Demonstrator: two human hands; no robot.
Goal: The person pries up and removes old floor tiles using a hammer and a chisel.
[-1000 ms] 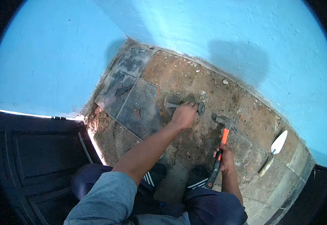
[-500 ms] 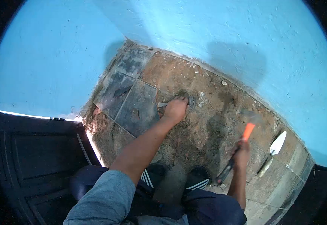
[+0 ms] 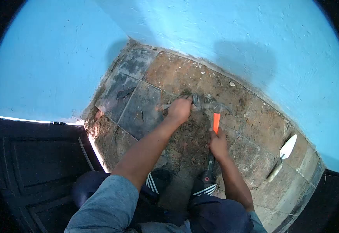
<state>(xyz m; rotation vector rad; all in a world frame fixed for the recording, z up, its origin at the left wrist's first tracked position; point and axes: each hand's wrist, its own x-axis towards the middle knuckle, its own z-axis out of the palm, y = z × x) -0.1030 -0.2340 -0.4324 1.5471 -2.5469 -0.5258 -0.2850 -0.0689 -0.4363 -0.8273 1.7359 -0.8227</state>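
Chisel and hammer on a floor.
Left hand (image 3: 180, 110) grips the chisel (image 3: 167, 106); right hand (image 3: 218, 144) clasps the orange-handled hammer (image 3: 215, 116), head blurred at the chisel.

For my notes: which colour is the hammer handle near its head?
Bright orange near the head, black lower down, on the hammer in the right hand; head view.

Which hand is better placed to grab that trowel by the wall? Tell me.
Right. The trowel lies on the right hand's side, though that hand grips the hammer; the left hand holds the chisel farther away.
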